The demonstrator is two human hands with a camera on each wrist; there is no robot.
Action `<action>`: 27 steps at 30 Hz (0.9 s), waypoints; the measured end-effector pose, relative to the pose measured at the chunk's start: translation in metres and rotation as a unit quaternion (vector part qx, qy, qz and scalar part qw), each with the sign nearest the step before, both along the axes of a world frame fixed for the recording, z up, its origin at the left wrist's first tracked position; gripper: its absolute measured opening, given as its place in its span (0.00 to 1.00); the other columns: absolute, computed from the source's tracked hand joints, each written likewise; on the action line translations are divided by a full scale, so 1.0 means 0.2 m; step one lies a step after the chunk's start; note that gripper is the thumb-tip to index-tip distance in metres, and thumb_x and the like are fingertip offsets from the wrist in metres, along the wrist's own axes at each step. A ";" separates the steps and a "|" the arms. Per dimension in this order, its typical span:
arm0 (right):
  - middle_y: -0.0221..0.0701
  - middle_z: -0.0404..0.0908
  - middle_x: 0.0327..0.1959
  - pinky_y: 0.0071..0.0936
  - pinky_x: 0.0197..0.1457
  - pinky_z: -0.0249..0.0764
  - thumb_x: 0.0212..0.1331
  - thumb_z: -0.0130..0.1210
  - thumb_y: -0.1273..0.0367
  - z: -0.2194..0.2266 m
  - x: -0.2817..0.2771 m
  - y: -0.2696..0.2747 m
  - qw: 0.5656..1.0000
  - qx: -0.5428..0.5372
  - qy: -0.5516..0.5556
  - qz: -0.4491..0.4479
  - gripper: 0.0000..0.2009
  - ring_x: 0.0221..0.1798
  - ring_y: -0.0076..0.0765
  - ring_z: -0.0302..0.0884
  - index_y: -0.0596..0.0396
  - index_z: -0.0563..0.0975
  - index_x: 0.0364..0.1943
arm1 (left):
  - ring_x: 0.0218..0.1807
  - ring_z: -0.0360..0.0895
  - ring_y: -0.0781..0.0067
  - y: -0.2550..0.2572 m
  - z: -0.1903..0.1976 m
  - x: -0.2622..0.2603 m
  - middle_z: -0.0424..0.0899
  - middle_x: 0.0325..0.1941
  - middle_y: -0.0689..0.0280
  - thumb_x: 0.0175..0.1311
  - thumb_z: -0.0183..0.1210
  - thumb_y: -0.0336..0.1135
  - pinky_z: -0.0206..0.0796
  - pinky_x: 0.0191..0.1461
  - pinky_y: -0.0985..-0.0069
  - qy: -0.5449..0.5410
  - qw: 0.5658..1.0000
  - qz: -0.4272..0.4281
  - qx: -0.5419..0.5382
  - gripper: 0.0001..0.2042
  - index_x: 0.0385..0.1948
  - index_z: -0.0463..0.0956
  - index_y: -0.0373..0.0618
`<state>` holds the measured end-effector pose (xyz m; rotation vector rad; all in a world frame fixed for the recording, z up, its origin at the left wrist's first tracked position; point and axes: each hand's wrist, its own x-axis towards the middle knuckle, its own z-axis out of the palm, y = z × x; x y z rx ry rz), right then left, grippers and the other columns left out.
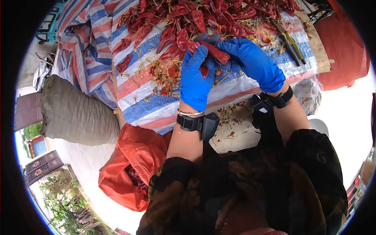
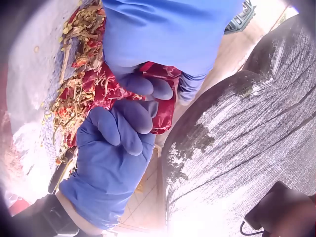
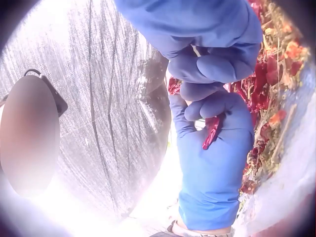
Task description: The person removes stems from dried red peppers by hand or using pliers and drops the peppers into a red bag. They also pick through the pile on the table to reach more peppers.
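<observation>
Both hands wear blue gloves and meet over the near side of a pile of dried red chilies (image 1: 199, 21). My left hand (image 1: 196, 80) holds a dried red chili (image 1: 218, 54), its thumb raised beside the pod. From the other side, the curled fingers of my right hand (image 1: 252, 62) grip the same chili, partly hiding it. In the left wrist view the chili (image 2: 165, 116) shows as a glossy red pod between the two hands. A smaller red chili piece (image 3: 211, 134) sticks out from my left palm in the right wrist view.
Seeds and stem bits (image 1: 162, 74) lie scattered on a striped plastic sheet (image 1: 143, 111). Yellow-and-black pliers (image 1: 290, 43) rest at the right. A full grey-green sack (image 1: 78, 109) stands left, an opened red bag (image 1: 135, 156) stands below, and a red sack (image 1: 342, 51) is at far right.
</observation>
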<state>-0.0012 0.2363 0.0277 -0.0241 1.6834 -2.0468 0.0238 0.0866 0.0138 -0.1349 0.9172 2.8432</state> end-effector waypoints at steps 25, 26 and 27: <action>0.28 0.76 0.17 0.17 0.22 0.61 0.56 0.52 0.59 0.01 0.02 -0.02 0.995 -0.009 0.039 -0.094 0.14 0.18 0.19 0.69 0.56 0.78 0.31 | 0.36 0.72 0.81 0.04 -0.05 0.01 0.77 0.41 0.67 0.54 0.59 0.29 0.67 0.37 0.82 0.154 0.917 0.096 -0.356 0.18 0.48 0.69 0.43; 0.28 0.76 0.17 0.17 0.22 0.61 0.56 0.52 0.59 0.02 0.02 -0.01 0.995 -0.008 0.041 -0.094 0.14 0.18 0.19 0.69 0.56 0.78 0.31 | 0.42 0.73 0.79 0.03 -0.08 0.00 0.76 0.46 0.65 0.52 0.61 0.27 0.68 0.45 0.80 0.183 0.885 0.047 -0.426 0.20 0.48 0.70 0.44; 0.28 0.76 0.17 0.18 0.22 0.61 0.57 0.51 0.56 0.02 0.02 -0.01 0.994 0.003 0.064 -0.084 0.16 0.18 0.19 0.68 0.56 0.78 0.30 | 0.42 0.74 0.77 0.04 -0.12 0.00 0.76 0.46 0.66 0.50 0.63 0.27 0.68 0.47 0.80 0.175 0.885 0.054 -0.428 0.20 0.47 0.70 0.43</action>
